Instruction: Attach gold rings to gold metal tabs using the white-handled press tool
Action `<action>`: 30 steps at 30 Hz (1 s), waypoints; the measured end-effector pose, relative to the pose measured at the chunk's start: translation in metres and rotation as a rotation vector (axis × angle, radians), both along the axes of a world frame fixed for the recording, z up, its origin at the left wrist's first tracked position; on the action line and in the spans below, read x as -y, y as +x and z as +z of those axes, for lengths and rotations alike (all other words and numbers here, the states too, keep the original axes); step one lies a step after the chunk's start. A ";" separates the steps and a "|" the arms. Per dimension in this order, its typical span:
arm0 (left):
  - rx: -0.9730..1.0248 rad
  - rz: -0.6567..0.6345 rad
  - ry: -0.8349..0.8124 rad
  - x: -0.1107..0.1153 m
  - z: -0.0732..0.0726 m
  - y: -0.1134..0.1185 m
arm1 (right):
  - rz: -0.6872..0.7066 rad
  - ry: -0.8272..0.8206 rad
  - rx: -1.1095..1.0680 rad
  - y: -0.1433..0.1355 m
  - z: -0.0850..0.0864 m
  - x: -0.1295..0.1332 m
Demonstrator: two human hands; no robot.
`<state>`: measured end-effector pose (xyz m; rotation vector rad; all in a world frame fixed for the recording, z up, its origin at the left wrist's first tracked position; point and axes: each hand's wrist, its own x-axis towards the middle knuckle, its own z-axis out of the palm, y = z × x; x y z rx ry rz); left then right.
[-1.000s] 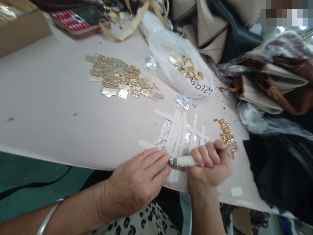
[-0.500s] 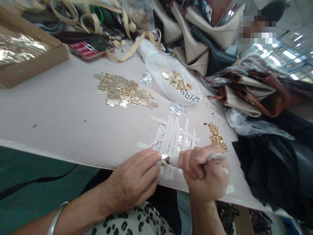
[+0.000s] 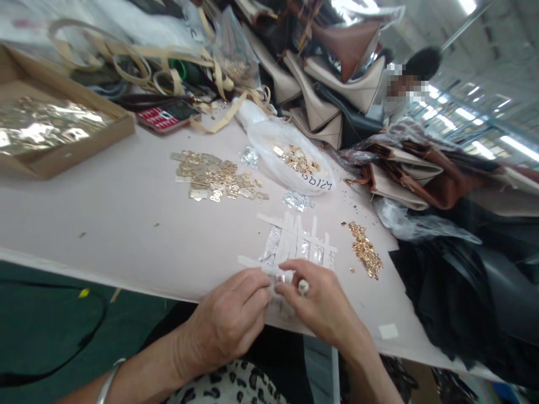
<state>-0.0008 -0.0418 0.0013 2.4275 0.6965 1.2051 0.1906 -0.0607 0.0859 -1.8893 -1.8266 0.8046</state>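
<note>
My left hand [image 3: 233, 314] is closed, its fingertips pinched together at the edge of a small shiny metal plate [image 3: 280, 278] near the table's front edge. On the plate's other side, my right hand [image 3: 322, 300] has thumb and forefinger closed around it. A pale tool [image 3: 303, 287], seen nearly end-on, is tucked among the right hand's fingers; its tip is hidden. Just beyond the hands, strips of white tape [image 3: 288, 241] cross over clear plastic on the table. To the right lies a pile of small gold fittings [image 3: 365, 251].
Flat gold plates [image 3: 214, 177] lie heaped at mid-table. Behind are small silver pieces [image 3: 298, 200] and a white plastic bag [image 3: 269, 148] of gold parts. A cardboard box [image 3: 122, 126] stands left. Handbags [image 3: 332, 84] crowd the back, with a person beyond; black material [image 3: 438, 297] lies right.
The right hand has gone from a fist pressing the tool's tip on the plate to fingertips at the plate, with the tool tucked in the hand. The view has shifted slightly.
</note>
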 end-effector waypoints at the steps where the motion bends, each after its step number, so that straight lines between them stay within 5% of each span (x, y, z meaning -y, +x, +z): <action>1: 0.017 0.005 0.003 0.001 -0.001 0.000 | 0.052 -0.065 0.089 0.001 -0.002 0.002; 9: 0.105 0.073 -0.124 -0.018 0.022 -0.009 | 0.116 -0.341 0.192 -0.001 -0.002 -0.024; 13: -0.176 0.320 0.087 -0.072 0.033 -0.033 | 0.164 -0.386 0.263 -0.004 0.006 -0.038; 18: -0.653 0.531 0.036 -0.136 0.038 -0.057 | 0.193 -0.460 0.148 0.006 0.012 -0.061; 20: -0.759 0.530 -0.001 -0.148 0.039 -0.059 | 0.086 -0.372 0.072 0.018 0.022 -0.083; 26: -0.899 0.505 0.002 -0.154 0.041 -0.052 | -0.291 0.263 0.061 0.061 0.067 -0.141; 30: -0.886 0.482 -0.025 -0.155 0.041 -0.052 | -0.359 0.165 0.125 0.096 0.062 -0.123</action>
